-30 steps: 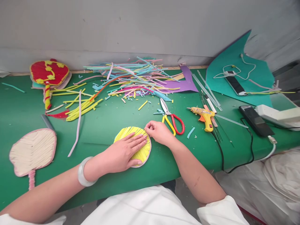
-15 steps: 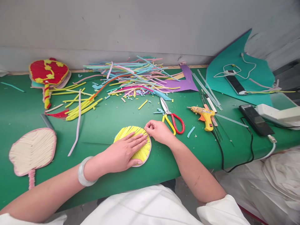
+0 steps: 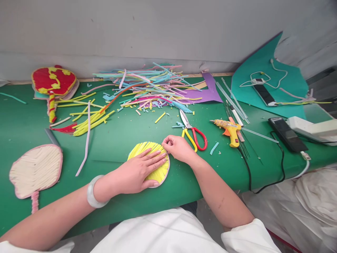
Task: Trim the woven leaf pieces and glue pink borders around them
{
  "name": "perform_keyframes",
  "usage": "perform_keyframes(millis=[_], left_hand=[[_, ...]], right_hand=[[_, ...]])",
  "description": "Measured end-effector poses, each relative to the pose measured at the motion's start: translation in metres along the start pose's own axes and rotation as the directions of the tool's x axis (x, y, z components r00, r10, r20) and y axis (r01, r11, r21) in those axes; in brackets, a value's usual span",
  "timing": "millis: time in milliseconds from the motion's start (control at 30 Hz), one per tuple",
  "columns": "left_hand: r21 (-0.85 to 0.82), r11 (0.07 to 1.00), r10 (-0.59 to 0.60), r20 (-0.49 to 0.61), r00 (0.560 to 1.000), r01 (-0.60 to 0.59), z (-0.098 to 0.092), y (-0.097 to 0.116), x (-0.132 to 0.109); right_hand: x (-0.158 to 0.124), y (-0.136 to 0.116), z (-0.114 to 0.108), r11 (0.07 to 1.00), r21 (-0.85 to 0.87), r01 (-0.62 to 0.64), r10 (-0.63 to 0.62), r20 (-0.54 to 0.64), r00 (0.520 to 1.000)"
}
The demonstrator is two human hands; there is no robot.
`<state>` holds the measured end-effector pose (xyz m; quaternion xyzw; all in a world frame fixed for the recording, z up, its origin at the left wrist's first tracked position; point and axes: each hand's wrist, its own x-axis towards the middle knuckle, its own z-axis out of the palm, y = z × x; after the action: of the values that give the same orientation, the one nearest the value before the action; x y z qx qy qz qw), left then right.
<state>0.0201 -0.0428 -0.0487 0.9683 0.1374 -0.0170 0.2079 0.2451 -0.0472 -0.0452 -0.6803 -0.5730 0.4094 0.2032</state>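
Observation:
A round disc covered with yellow pipe cleaners (image 3: 163,170) lies on the green table, with a pale rim showing at its lower right. My left hand (image 3: 137,172) rests flat on top of it, fingers stretched toward the upper right and covering much of the middle. At the disc's upper right edge my right hand (image 3: 177,147) is closed in a pinch. Whatever sits between those fingertips is hidden. Just beyond the right hand, scissors (image 3: 193,133) with one red and one yellow handle lie with their blades nearly together.
Many coloured pipe cleaners (image 3: 147,84) are heaped at the back. A yellow glue gun (image 3: 231,133) lies to the right, near a black phone-like device (image 3: 285,135). On the left are a cream fan (image 3: 37,170) and a red fan (image 3: 44,82). Yellow pipe cleaners (image 3: 92,124) lie between.
Hardly anything differs. Both hands hold the same places on the yellow disc, and the view has shifted very slightly.

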Motion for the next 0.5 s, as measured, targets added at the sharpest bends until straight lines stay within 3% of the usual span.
perform_keyframes(millis=[500], left_hand=[[-0.006, 1.0, 0.017, -0.032, 0.999, -0.017, 0.0002, 0.0006, -0.0005]], right_hand=[[-0.0003, 0.001, -0.0008, 1.0, 0.001, 0.003, -0.003, 0.004, 1.0]])
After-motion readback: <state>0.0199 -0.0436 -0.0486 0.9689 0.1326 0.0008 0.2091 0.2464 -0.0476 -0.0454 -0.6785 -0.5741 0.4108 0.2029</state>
